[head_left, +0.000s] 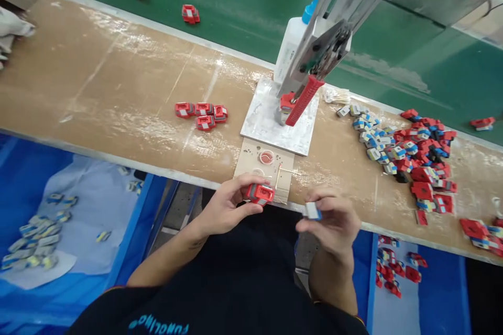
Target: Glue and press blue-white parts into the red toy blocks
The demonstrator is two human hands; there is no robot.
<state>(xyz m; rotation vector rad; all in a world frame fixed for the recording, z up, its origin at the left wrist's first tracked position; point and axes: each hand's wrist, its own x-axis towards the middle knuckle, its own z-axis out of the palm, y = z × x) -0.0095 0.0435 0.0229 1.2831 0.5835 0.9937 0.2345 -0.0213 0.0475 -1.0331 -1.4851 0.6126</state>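
Pinching red piece point(261, 194) in left hand point(225, 207), thumb and fingers on opposite sides, at near edge of worktop point(129, 84). Gripping white-and-blue block point(313, 211) in right hand point(335, 220), apart from red piece. Probably light, stiff plastic, not very fragile, maybe slick if wet; best held by outer side walls, off the hollow. Just beyond left hand, cardboard point(245, 164) near same edge, then metal plate point(261, 115); toward right end, mixed pile point(422, 152).
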